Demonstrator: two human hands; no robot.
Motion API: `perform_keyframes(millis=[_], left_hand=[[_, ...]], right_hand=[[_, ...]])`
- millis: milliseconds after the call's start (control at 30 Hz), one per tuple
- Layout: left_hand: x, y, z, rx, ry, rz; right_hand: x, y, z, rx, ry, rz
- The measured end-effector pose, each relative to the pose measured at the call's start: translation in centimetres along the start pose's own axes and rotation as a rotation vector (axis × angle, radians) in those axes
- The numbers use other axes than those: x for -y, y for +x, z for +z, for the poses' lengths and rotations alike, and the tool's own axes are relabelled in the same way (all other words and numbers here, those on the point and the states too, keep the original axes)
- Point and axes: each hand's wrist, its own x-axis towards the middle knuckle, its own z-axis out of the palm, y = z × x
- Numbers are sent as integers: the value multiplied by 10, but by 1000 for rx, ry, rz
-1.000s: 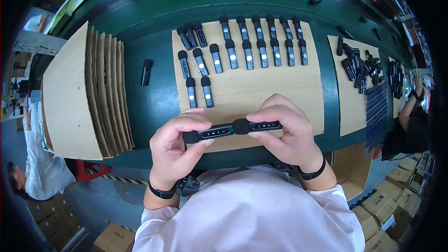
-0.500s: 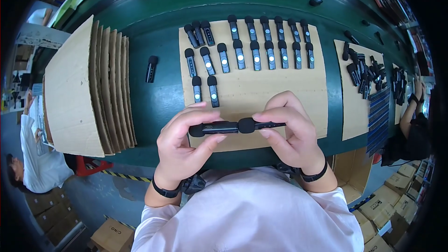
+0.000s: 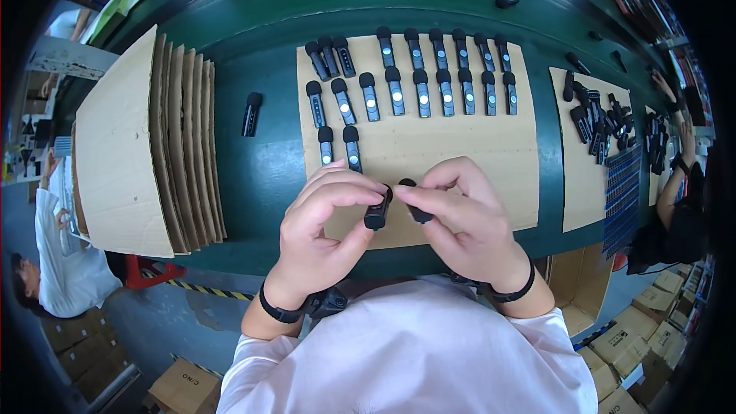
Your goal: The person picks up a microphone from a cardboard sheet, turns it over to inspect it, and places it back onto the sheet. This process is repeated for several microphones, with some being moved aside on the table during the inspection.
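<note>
My left hand pinches a small black clip-on wireless microphone between thumb and fingers, its end pointing toward me. Close beside it, my right hand grips a second black microphone, tilted, partly covered by the fingers. A narrow gap separates the two pieces. Both hands are above the near part of a cardboard sheet. On that sheet, several foam-topped microphones lie in rows, most showing a lit round spot. The two in the nearest row are just beyond my left fingers.
At left stands a stack of upright cardboard sheets, with a lone microphone between it and the rows. To the right, another cardboard sheet bears a pile of black microphones and a blue-black grid tray. Other people work at both sides.
Both microphones have turned from lying crosswise end to end to pointing toward me, side by side and apart. My hands have moved a little closer together.
</note>
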Motion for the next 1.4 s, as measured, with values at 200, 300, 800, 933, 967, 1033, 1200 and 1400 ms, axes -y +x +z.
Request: perform_keyframes(millis=[200, 300, 800, 933, 967, 1033, 1200, 1400], left_hand=[[1, 0, 6, 1, 60, 17], [2, 2, 7, 9, 96, 49], [22, 20, 12, 88, 688, 271], [22, 17, 16, 266, 839, 307], [22, 15, 17, 266, 837, 305], [22, 13, 17, 344, 828, 270], [26, 16, 18, 342, 858, 237], [40, 16, 21, 250, 866, 253]], right_hand=[[3, 6, 10, -53, 11, 11], [-1, 6, 10, -52, 35, 4], [-38, 20, -4, 69, -356, -23], [-41, 6, 3, 169, -493, -34], [-40, 2, 4, 226, -523, -30], [-40, 0, 4, 284, -554, -23], [-41, 2, 7, 345, -560, 37], [-52, 4, 14, 254, -557, 74]])
